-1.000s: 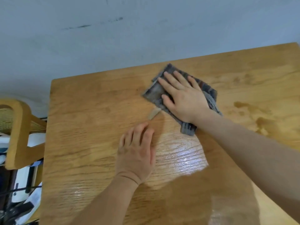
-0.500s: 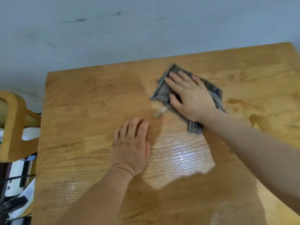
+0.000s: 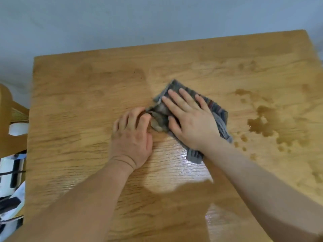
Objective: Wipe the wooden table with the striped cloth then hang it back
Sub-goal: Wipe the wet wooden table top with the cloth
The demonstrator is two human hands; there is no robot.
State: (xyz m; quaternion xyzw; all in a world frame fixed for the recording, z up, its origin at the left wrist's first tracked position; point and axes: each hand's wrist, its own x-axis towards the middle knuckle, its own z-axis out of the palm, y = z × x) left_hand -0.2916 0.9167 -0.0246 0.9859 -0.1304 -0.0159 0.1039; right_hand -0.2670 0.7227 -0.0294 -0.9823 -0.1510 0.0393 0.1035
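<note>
A pale wall (image 3: 157, 18) backs the wooden counter (image 3: 87, 102), which fills most of my view and shines glossy on its near part. A wooden chair (image 3: 7, 119) stands beside its left edge. Brown wet patches (image 3: 262, 123) spread over the counter's right side. The striped cloth (image 3: 218, 112) lies near the middle, left of them. My right grip (image 3: 192, 123) presses flat on it, fingers straight and spread. My left grip (image 3: 131, 137), fingers curled, pinches the cloth's bunched left corner.
</note>
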